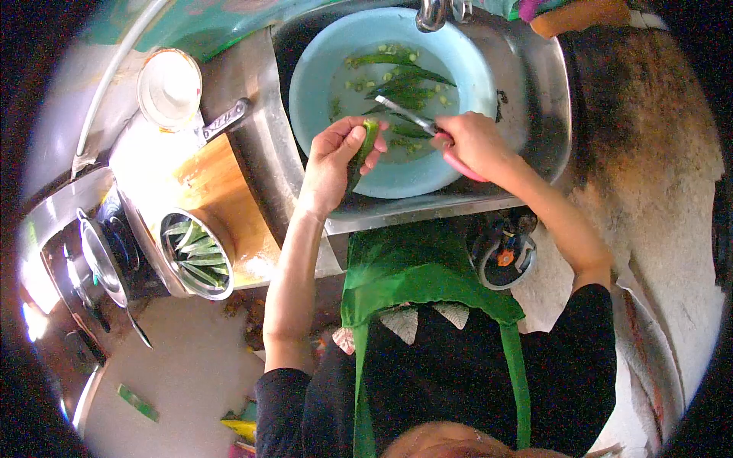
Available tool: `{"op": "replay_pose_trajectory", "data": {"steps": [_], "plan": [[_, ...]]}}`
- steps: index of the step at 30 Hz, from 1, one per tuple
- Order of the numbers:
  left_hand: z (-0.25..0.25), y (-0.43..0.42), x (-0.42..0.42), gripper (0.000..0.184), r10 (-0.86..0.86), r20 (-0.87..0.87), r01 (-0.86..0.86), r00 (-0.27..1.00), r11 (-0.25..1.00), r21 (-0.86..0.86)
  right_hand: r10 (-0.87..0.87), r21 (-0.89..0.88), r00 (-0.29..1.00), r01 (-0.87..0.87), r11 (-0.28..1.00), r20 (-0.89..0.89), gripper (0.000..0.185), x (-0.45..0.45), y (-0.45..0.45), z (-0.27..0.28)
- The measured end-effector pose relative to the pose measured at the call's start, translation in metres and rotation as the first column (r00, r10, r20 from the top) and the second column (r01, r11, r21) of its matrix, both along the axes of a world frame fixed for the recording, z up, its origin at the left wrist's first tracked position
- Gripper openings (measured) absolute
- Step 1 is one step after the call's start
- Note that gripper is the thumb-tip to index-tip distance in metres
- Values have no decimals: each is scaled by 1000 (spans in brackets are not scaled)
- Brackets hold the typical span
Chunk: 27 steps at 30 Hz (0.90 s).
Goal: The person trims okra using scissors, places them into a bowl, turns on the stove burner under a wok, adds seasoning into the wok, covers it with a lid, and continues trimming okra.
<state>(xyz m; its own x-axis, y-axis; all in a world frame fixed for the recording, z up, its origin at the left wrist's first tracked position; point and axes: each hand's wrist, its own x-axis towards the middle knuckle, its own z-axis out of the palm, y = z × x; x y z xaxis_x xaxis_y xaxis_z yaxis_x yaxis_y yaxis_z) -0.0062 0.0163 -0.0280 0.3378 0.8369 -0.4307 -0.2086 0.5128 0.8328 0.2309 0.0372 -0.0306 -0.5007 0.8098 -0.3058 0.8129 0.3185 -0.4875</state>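
Note:
My left hand [334, 164] is closed around a green okra pod [363, 151], held upright over the near left rim of a light blue basin [305, 84]. In my right hand [481, 145] is a pair of scissors with pink handles [464, 164]; their blades point up and left above the basin, apart from the pod. Water fills the basin, with several okra pods [405, 93] and small cut pieces lying in it.
The basin stands in a metal sink [546, 99] under a faucet [434, 14]. To the left are a wooden board [229, 202], a bowl of okra [197, 256], a knife [227, 118] and a white container [169, 90].

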Motion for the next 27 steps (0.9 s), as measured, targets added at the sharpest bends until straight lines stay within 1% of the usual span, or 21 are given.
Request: {"op": "replay_pose_trajectory", "data": {"steps": [2, 4, 5, 6, 7, 8, 9, 10, 11, 12, 13, 14, 15, 16, 18, 20, 22, 23, 24, 26, 27], "plan": [[-3, 6, 3, 30, 1, -12, -1, 1000, 1000, -4, -174, -22, 983, 173, 985, -52, 16, 14, -2, -24], [-15, 15, 8, 30, -49, 6, 50, 999, 997, -60, -201, -38, 979, 200, 979, -35, 18, 24, -3, -30], [-37, 22, 4, 29, -131, -34, 127, 991, 986, -106, -241, -70, 969, 236, 969, -62, 18, 29, -4, -32], [-77, 30, 1, 29, -134, -30, 130, 990, 986, -107, -279, -102, 956, 270, 957, -88, 18, 33, -6, -32], [-123, 38, 0, 32, -233, -501, 273, 833, 962, 6, -282, -101, 956, 273, 957, -85, 18, 36, -6, -30], [-146, 45, 1, 38, -194, -858, 442, 475, 896, 42, -288, -101, 956, 282, 954, -61, 18, 38, -5, -26], [-146, 46, 8, 38, -193, -858, 446, 477, 894, 47, -296, -103, 954, 291, 951, -38, 17, 40, -6, -23], [-144, 44, 20, 49, -180, -976, 574, 123, 815, -78, -301, -100, 953, 296, 950, -36, 17, 41, -9, -22], [-142, 43, 34, 62, -105, -965, 638, -240, 733, -238, -300, -50, 954, 299, 953, 5, 17, 42, -12, -22], [-130, 38, 46, 62, -97, -967, 642, -235, 731, -229, -302, 4, 952, 302, 953, 44, 16, 45, -13, -22], [-108, 25, 57, 69, -60, -975, 760, -216, 617, -206, -321, -41, 947, 321, 946, 8, 16, 47, -14, -21], [-89, 21, 61, 77, -30, -980, 855, -195, 485, -185, -322, -45, 947, 322, 946, 7, 16, 49, -16, -20], [-74, 33, 59, 81, -212, -949, 780, -232, 543, -312, -329, -64, 944, 330, 942, 28, 16, 51, -17, -19], [-58, 39, 52, 81, -209, -950, 781, -233, 542, -311, -330, -79, 943, 333, 940, 51, 16, 54, -17, -17], [-31, 41, 27, 66, -215, -976, 737, 37, 665, -118, -329, -70, 944, 330, 941, 28, 16, 59, -17, -16], [-18, 30, -18, 39, -115, -917, 743, 382, 628, 231, -327, -62, 945, 326, 943, -3, 17, 61, -17, -19], [63, 11, -41, 18, -133, -853, 537, 505, 822, 190, -397, -100, 915, 389, 916, -70, 20, 65, -17, -25], [87, -5, -62, 16, -75, -906, 474, 417, 868, 147, -398, -103, 915, 390, 915, -70, 20, 67, -16, -22], [111, -18, -72, 9, 8, -934, 319, 356, 939, 130, -412, -141, 908, 399, 906, -76, 21, 69, -12, -18], [135, -45, -115, 3, 161, -955, 259, 248, 939, 225, -426, -179, 901, 408, 895, -81, 23, 71, -11, -16], [139, -58, -139, 3, 174, -972, 291, 158, 933, 214, -426, -157, 896, 406, 900, -123, 23, 70, -12, -17]]}}
